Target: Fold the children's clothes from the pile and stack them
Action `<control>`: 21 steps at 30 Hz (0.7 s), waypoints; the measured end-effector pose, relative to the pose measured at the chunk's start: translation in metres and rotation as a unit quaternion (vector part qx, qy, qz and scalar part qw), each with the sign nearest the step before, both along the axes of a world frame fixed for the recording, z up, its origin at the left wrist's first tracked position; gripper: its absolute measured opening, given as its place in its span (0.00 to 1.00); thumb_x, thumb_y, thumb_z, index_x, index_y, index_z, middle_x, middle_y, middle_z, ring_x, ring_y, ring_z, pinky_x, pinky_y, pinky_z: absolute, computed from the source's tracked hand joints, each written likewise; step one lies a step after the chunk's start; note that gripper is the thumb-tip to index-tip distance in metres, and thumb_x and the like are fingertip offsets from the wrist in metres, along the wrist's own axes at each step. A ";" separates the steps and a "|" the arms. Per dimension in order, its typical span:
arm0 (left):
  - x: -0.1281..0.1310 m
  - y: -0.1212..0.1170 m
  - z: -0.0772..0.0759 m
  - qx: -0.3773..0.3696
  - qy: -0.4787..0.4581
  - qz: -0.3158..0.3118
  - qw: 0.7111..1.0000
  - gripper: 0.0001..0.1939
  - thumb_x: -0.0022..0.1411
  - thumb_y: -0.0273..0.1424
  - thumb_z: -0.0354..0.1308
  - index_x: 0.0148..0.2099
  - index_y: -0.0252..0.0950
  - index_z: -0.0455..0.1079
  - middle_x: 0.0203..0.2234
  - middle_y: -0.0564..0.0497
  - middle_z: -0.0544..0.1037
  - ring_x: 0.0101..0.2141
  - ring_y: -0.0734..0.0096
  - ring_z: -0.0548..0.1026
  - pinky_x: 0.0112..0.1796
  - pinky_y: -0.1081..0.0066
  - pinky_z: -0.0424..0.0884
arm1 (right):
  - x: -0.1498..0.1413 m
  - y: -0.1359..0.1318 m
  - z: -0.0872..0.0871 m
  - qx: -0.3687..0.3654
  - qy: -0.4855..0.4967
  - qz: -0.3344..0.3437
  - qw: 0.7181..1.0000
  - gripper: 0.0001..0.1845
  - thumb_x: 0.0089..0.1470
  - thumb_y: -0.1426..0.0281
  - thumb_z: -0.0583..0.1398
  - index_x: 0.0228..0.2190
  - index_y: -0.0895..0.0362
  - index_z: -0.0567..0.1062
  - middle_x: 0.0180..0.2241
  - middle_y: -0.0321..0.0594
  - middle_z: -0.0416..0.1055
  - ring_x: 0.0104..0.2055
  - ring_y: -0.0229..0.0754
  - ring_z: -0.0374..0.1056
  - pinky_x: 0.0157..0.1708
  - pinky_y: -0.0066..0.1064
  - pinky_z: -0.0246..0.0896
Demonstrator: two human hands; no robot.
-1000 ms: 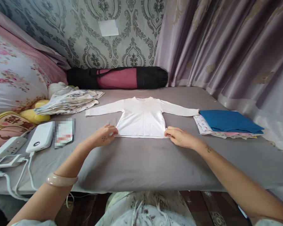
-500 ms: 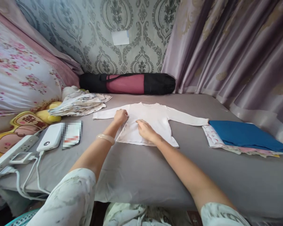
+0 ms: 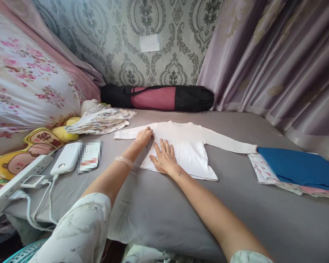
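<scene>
A small white long-sleeved shirt lies spread on the grey bed sheet, its sleeves stretched out to both sides. My left hand is closed at the shirt's left underarm, fingertips pinching the fabric there. With fingers spread, my right hand rests flat on the lower left part of the shirt front. The right cuff reaches the corner of a folded blue cloth, which tops a stack of folded clothes.
Folded patterned cloths lie at the back left near a yellow plush toy. Closer are a white power bank, a blurred packet and a power strip with cables. A black and red roll bag lies against the wall.
My right hand has gone from bent fingers on the shirt to lying flat with fingers spread. My left hand stays at the underarm. The view has shifted slightly to the left.
</scene>
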State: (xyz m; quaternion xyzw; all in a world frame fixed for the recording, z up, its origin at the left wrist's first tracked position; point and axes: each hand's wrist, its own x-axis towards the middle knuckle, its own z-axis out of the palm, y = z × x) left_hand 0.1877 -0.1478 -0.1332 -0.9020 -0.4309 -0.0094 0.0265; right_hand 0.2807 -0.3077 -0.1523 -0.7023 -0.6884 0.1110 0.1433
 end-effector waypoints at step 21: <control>0.043 -0.044 -0.015 -0.034 -0.120 -0.127 0.984 0.19 0.68 0.26 0.42 0.58 0.31 0.63 0.56 0.38 0.68 0.57 0.60 0.65 0.57 0.61 0.61 | 0.087 0.017 0.016 0.028 0.020 -0.079 0.996 0.28 0.64 0.68 0.44 0.62 0.65 0.60 0.67 0.52 0.48 0.69 0.48 0.40 0.66 0.42 0.35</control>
